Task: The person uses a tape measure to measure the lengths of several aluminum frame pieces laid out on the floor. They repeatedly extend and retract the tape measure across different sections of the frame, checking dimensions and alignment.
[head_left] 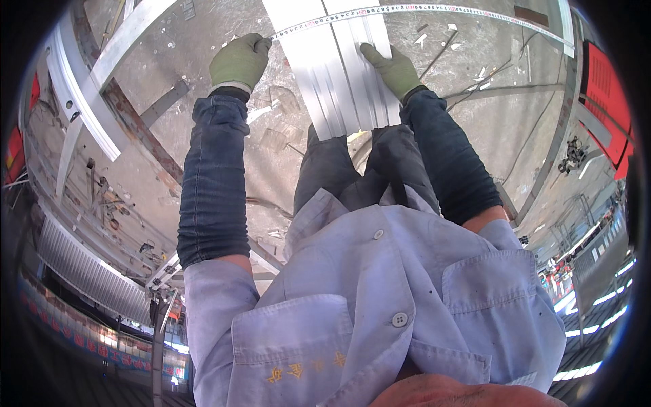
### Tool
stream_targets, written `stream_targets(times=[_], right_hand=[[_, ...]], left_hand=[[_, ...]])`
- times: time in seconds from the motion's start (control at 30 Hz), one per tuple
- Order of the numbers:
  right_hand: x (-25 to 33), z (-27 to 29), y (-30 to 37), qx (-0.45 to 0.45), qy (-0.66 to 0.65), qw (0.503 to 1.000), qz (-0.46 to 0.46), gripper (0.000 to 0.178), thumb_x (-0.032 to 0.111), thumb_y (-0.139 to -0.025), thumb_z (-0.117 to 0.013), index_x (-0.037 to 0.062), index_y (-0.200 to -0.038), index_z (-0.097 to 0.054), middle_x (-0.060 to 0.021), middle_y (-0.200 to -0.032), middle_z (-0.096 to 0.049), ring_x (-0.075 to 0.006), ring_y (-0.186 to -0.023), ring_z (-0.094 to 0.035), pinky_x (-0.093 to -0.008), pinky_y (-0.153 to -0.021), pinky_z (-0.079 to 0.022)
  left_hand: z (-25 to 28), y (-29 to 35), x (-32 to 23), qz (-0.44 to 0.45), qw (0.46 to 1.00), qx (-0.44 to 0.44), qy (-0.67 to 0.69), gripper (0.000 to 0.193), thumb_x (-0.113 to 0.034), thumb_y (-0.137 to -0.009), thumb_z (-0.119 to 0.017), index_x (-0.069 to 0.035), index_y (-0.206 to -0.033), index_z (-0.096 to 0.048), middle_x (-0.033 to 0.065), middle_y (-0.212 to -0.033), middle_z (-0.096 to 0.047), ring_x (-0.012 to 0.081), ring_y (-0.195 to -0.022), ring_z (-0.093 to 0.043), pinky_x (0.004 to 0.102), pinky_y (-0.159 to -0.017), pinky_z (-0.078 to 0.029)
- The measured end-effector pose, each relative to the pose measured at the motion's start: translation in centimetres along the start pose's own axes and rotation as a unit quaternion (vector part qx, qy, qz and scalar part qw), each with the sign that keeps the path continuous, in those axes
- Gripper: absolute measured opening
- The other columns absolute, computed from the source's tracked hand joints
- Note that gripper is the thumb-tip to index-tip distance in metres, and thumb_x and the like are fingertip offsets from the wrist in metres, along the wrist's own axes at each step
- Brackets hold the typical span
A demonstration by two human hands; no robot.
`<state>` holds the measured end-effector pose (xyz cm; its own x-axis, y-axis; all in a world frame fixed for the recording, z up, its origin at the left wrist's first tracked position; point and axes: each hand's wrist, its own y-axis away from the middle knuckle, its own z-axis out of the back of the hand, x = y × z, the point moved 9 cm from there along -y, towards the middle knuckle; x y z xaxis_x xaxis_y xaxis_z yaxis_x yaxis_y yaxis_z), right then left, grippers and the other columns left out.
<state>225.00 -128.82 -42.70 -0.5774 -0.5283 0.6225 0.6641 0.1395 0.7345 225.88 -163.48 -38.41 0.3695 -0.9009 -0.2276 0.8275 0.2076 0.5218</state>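
Note:
Across the top of the view stretches a white tape measure point(434, 9), curving from my left hand to a metal bar at the right. My left hand point(239, 62), in a green glove, pinches the tape's left end between thumb and fingers. Under the tape lies a long, ribbed, silvery metal panel point(332, 74), its near end above my legs and its far end cut off by the top edge. My right hand point(395, 70), gloved in green too, grips the panel's right edge, thumb on top. Its other fingers are partly hidden.
A pale metal frame bar point(129, 44) runs along the left, with a slotted metal strip point(78, 102) beside it. Another bar point(553, 129) stands at the right, near a red box-like object point(605, 102). Scraps and cables point(502, 88) litter the concrete floor.

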Motion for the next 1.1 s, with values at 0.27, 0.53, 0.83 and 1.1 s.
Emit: stream_targets(times=[0.27, 0.53, 0.83, 1.1], right_hand=[[0.3, 1.2, -0.3, -0.035, 0.056, 0.998, 0.013, 0.081, 0.066, -0.093, -0.071, 0.0009, -0.141, -0.068, -0.0205, -0.132, -0.074, -0.0310, -0.122, -0.070, -0.0394, -0.106, -0.052], [0.3, 0.9, 0.0, -0.010, 0.028, 0.999, 0.012, 0.080, 0.067, -0.092, -0.071, 0.0025, -0.139, -0.069, -0.0194, -0.132, -0.075, -0.0313, -0.120, -0.071, -0.0392, -0.105, -0.052], [-0.9, 0.6, -0.7, -0.018, 0.031, 0.999, 0.013, 0.085, 0.070, -0.091, -0.072, 0.0004, -0.140, -0.068, -0.0212, -0.132, -0.074, -0.0314, -0.123, -0.070, -0.0394, -0.106, -0.051], [-0.9, 0.4, -0.5, -0.004, 0.019, 1.000, -0.008, 0.087, 0.070, -0.090, -0.073, -0.0002, -0.141, -0.067, -0.0218, -0.133, -0.073, -0.0318, -0.122, -0.070, -0.0395, -0.106, -0.051]], left_hand=[[0.7, 0.3, -0.9, -0.006, 1.000, -0.012, -0.002, 0.038, -0.048, -0.103, -0.057, -0.022, -0.119, -0.079, 0.0127, -0.106, -0.080, 0.0369, -0.100, -0.075, 0.0495, -0.086, -0.059], [0.7, 0.5, -0.7, -0.006, 1.000, -0.001, -0.007, 0.037, -0.047, -0.104, -0.056, -0.020, -0.117, -0.079, 0.0132, -0.106, -0.079, 0.0372, -0.100, -0.075, 0.0502, -0.086, -0.059], [0.4, 0.3, -0.6, -0.008, 1.000, -0.002, -0.002, 0.038, -0.048, -0.104, -0.056, -0.021, -0.118, -0.079, 0.0128, -0.106, -0.080, 0.0373, -0.099, -0.075, 0.0499, -0.086, -0.059], [0.2, 0.3, -0.3, 0.003, 1.000, 0.004, -0.007, 0.038, -0.048, -0.104, -0.056, -0.022, -0.119, -0.080, 0.0120, -0.108, -0.080, 0.0368, -0.099, -0.076, 0.0489, -0.087, -0.060]])
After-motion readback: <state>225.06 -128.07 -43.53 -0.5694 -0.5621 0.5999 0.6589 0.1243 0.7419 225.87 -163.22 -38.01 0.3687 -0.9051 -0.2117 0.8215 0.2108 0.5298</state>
